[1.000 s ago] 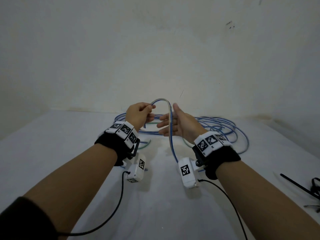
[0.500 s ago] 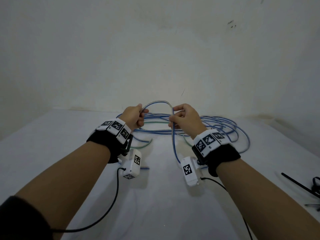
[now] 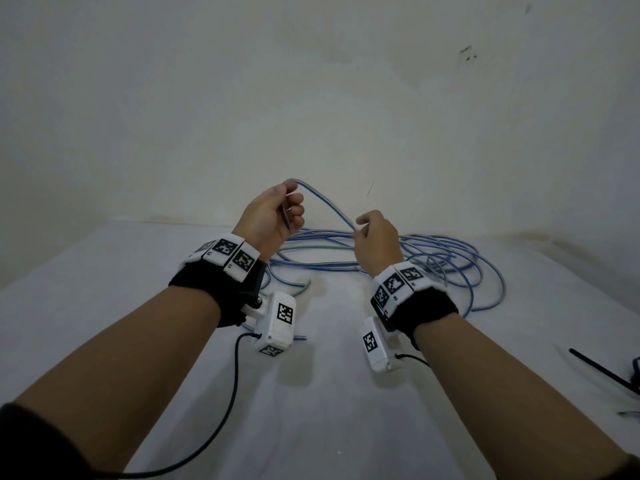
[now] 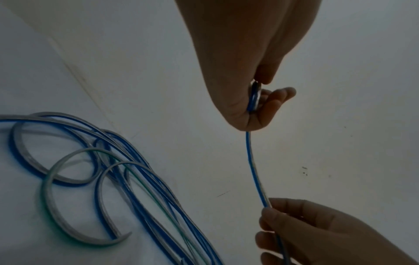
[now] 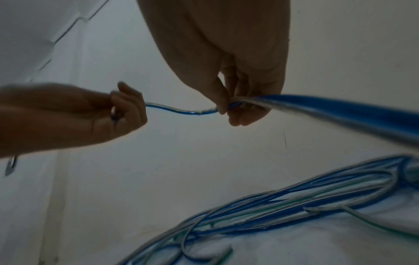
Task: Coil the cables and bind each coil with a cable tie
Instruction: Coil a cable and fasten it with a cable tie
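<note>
A blue-and-clear cable [image 3: 325,206] runs taut through the air between my two hands. My left hand [image 3: 277,216] is raised and grips a bend of that cable [image 4: 254,100] in its curled fingers. My right hand [image 3: 372,237] pinches the same cable [image 5: 181,111] lower and to the right. The rest of the blue cable [image 3: 433,258] lies in loose loops on the white table [image 3: 311,410] behind my hands, tangled with a green-and-clear cable [image 3: 311,249]. Black cable ties [image 3: 602,370] lie at the table's right edge.
A pale wall [image 3: 311,98] rises right behind the table. Black cords [image 3: 235,375] hang from the wrist cameras over the near table. In the left wrist view a cut end of the green-and-clear cable [image 4: 122,236] curls near the loops.
My hands have drawn apart: the left rose and moved left with the bend, the right slid down and right along the cable. The small arch between them has become a taut slanted span.
</note>
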Demonstrator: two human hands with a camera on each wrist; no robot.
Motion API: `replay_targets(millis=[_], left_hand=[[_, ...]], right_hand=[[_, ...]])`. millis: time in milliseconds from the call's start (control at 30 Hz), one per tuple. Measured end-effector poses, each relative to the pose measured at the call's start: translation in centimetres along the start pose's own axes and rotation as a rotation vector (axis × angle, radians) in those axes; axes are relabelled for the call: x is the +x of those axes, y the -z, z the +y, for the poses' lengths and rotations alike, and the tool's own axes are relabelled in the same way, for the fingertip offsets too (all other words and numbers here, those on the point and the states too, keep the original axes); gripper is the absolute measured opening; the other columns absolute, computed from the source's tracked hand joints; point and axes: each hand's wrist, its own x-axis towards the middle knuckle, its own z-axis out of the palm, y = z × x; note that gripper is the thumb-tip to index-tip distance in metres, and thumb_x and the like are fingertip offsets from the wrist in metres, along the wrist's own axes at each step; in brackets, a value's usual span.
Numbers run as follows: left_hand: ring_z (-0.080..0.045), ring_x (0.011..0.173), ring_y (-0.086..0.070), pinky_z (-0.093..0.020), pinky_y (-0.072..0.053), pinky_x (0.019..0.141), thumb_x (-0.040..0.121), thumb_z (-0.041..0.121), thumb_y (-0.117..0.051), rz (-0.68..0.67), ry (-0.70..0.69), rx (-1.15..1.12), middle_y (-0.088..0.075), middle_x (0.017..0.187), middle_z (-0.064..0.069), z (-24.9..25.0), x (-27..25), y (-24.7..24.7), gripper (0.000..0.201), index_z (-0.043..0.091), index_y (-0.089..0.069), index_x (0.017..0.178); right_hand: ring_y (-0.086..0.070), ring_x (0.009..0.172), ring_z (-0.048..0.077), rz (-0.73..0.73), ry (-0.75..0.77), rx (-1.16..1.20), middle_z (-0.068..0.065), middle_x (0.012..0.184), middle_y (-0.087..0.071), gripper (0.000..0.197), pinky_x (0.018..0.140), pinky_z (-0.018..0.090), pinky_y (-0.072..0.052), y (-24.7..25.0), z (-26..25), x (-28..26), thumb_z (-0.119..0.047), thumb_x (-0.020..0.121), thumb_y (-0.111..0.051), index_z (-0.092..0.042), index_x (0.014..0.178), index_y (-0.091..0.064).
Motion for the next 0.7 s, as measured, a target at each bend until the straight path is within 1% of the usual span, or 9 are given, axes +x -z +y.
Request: replay_targets(millis=[100,200,267,400,467,533,600,667,700], left_hand=[[-0.005,0.047,-0.046,-0.015,-0.041,0.048,0.101,0.019,-0.035,0.039,-0.099,0.071,-0.054,0.06,0.004,-0.2,0.1,-0.3,0.021,0.015,-0.05,0.086],[-0.007,0.055,-0.057,-0.019,-0.05,0.058,0.1,0.02,-0.04,0.021,-0.227,0.343,-0.064,0.068,0.0,-0.9,-0.1,-0.6,0.015,0.013,-0.048,0.089],[-0.009,0.065,-0.064,-0.021,-0.053,0.068,0.1,0.017,-0.041,-0.008,-0.318,0.54,-0.067,0.079,-0.005,-1.6,0.0,-0.5,0.013,0.013,-0.047,0.088],[-0.017,0.082,-0.069,-0.024,-0.053,0.077,0.098,0.016,-0.045,-0.058,-0.41,0.794,-0.07,0.089,-0.008,-2.6,0.3,0.6,0.014,0.014,-0.05,0.085],[-0.015,0.083,-0.07,-0.027,-0.054,0.079,0.097,0.018,-0.047,-0.058,-0.402,0.939,-0.071,0.088,-0.007,-2.9,0.4,1.3,0.016,0.008,-0.051,0.086],[-0.014,0.078,-0.07,-0.027,-0.055,0.076,0.098,0.02,-0.046,-0.081,-0.389,1.09,-0.071,0.084,-0.008,-3.0,0.2,1.6,0.02,0.008,-0.047,0.081],[-0.011,0.067,-0.068,-0.021,-0.053,0.066,0.098,0.02,-0.044,-0.095,-0.375,1.215,-0.069,0.076,-0.008,-2.8,-0.1,1.8,0.025,0.016,-0.039,0.074],[-0.006,0.054,-0.063,-0.019,-0.05,0.058,0.099,0.022,-0.042,-0.084,-0.358,1.298,-0.065,0.07,-0.005,-2.6,-0.1,1.9,0.025,0.019,-0.038,0.074],[-0.009,0.051,-0.062,-0.023,-0.05,0.057,0.099,0.024,-0.04,-0.086,-0.336,1.326,-0.065,0.068,-0.005,-2.5,-0.2,1.9,0.023,0.018,-0.039,0.077]], right_hand=[[-0.062,0.078,0.028,-0.012,0.009,0.044,0.015,0.087,-0.061,0.005,0.068,0.036,-0.051,-0.6,-0.4,-0.5,-0.006,0.091,-0.055,-0.002,0.092,-0.058],[-0.059,0.055,0.018,-0.156,-0.057,0.24,0.01,0.073,-0.059,0.011,0.048,0.022,-0.05,-1.0,-1.1,-0.8,0.0,0.091,-0.052,-0.006,0.083,-0.058],[-0.056,0.052,0.014,-0.246,-0.088,0.307,0.006,0.067,-0.059,0.012,0.044,0.015,-0.046,-0.7,-1.5,-0.9,-0.001,0.092,-0.052,-0.006,0.085,-0.06],[-0.049,0.054,0.007,-0.399,0.026,0.238,-0.001,0.067,-0.061,0.012,0.048,0.01,-0.04,0.1,-2.0,-0.9,-0.007,0.093,-0.053,-0.008,0.088,-0.064],[-0.048,0.057,0.009,-0.452,0.075,0.215,0.0,0.07,-0.064,0.017,0.055,0.014,-0.041,0.3,-2.1,-0.9,-0.01,0.094,-0.053,-0.01,0.082,-0.065],[-0.049,0.06,0.012,-0.486,0.116,0.195,0.01,0.08,-0.069,0.023,0.061,0.021,-0.042,0.6,-2.2,-1.1,-0.012,0.094,-0.053,-0.014,0.074,-0.065],[-0.051,0.065,0.016,-0.498,0.155,0.157,0.016,0.084,-0.069,0.017,0.066,0.029,-0.043,0.5,-2.0,-1.2,-0.016,0.091,-0.057,-0.012,0.078,-0.067],[-0.054,0.067,0.014,-0.506,0.182,0.162,0.007,0.082,-0.066,0.004,0.069,0.03,-0.046,0.6,-1.9,-1.5,-0.016,0.085,-0.066,-0.015,0.088,-0.064],[-0.053,0.065,0.011,-0.511,0.207,0.162,0.002,0.081,-0.063,0.012,0.068,0.027,-0.046,0.7,-1.7,-1.5,-0.014,0.082,-0.069,-0.019,0.088,-0.06]])
